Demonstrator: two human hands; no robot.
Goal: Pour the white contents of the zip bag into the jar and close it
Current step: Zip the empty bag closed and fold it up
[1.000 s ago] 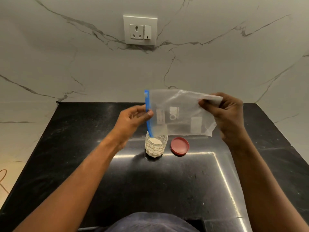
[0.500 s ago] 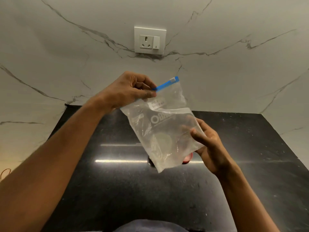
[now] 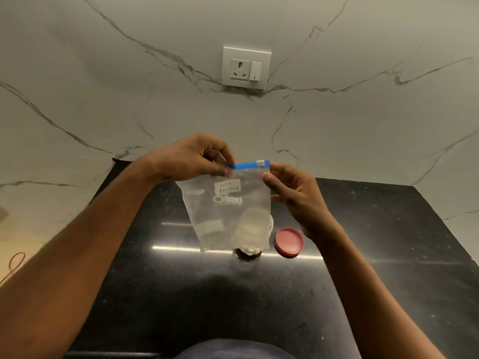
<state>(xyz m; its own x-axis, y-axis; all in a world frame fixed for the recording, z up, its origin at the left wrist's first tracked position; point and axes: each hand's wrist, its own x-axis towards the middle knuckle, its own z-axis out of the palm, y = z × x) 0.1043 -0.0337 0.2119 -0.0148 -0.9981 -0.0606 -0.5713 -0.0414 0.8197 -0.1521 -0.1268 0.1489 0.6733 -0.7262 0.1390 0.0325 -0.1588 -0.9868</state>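
A clear zip bag (image 3: 228, 211) with a blue zip strip and a handwritten white label hangs upright over the black counter. It looks emptied, with only a faint white film inside. My left hand (image 3: 191, 159) pinches the left end of the blue strip. My right hand (image 3: 293, 193) grips the bag's upper right corner, just under the white slider. The glass jar (image 3: 248, 251) stands behind the bag, mostly hidden; white powder shows at its base. Its red lid (image 3: 289, 242) lies flat on the counter, just right of the jar.
The black stone counter (image 3: 363, 294) meets a white marble wall with a socket and switch plate (image 3: 246, 67). At the far left edge lies an orange cord (image 3: 14, 265).
The bag went from lying sideways with its mouth over the jar to hanging upright. My left hand rose with the zip strip, and my right hand moved from the bag's bottom to its upper right corner.
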